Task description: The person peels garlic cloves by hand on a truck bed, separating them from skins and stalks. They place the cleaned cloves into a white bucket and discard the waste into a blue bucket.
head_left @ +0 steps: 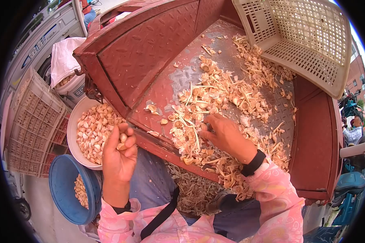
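Note:
My left hand (121,156) is palm up with curled fingers, holding garlic cloves (122,141) near its fingertips. Just behind it stands a white bowl (71,135) filled with loose garlic cloves (94,131). My right hand (227,135) reaches down into the pile of garlic skins and stalks (215,97) on the red metal cart bed (156,95). Its fingers are bent together at the pile's near part, and what they hold is too hidden to name. A single clove (164,121) lies left of the pile.
A blue bucket (65,194) with some cloves stands below the bowl. Plastic crates (36,125) and a white sack (67,60) are at the left. A beige perforated basket (304,44) leans at the cart's upper right. More skins lie on the ground (194,190).

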Motion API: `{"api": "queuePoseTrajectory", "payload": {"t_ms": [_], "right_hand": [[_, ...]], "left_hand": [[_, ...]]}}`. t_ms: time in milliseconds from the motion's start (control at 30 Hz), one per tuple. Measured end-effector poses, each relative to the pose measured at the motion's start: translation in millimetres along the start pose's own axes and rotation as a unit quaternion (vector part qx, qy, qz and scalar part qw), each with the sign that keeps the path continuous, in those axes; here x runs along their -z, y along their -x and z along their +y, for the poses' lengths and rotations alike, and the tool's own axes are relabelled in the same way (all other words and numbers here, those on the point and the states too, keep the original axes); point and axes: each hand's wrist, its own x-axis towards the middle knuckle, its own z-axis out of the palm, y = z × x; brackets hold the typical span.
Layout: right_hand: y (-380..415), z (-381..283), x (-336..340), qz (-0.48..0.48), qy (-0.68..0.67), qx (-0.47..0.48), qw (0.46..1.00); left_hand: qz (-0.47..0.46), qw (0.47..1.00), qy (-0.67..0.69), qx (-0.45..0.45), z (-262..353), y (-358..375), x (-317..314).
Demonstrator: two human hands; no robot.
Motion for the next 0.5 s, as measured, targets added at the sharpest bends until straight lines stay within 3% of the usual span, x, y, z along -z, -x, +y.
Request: {"api": "queuePoseTrajectory", "payload": {"t_ms": [67,100,167,267,333,367,400,467,500], "right_hand": [[6.4,-5.0,-7.7,-0.009,0.019,0.011,1.000],[8.3,-6.5,-6.4,-0.020,0.025,0.018,0.999],[14.1,-2.0,-8.2,-0.004,0.026,0.029,0.999],[21.8,3.5,-5.0,0.020,0.007,0.038,0.999],[26.2,1.1,-2.3,0.018,-0.007,0.048,0.999],[28.8,-3.8,1.6,0.013,-0.011,0.052,0.999],[31.3,-9.4,4.7,0.012,-0.015,0.054,0.998],[37.1,-17.8,9.9,0.028,-0.030,0.074,0.996],[40.4,-19.8,14.2,0.036,-0.036,0.080,0.995]], "left_hand": [[0.104,0.940,-0.254,-0.202,42.2,-17.7,32.3],[0.130,0.869,-0.414,-0.239,59.4,-26.8,59.0],[0.160,0.646,-0.687,-0.292,78.7,-46.6,101.4],[0.084,0.598,-0.722,-0.339,34.4,-24.0,37.6],[-0.023,0.751,-0.635,-0.178,-16.4,-7.9,-5.3],[-0.080,0.757,-0.631,-0.153,-42.4,-0.7,-35.5],[-0.141,0.710,-0.669,-0.168,-69.1,-4.3,-37.5],[-0.181,0.684,-0.674,-0.215,-111.2,-16.5,-40.8],[-0.188,0.703,-0.663,-0.174,-116.9,-19.0,-41.6]]}}
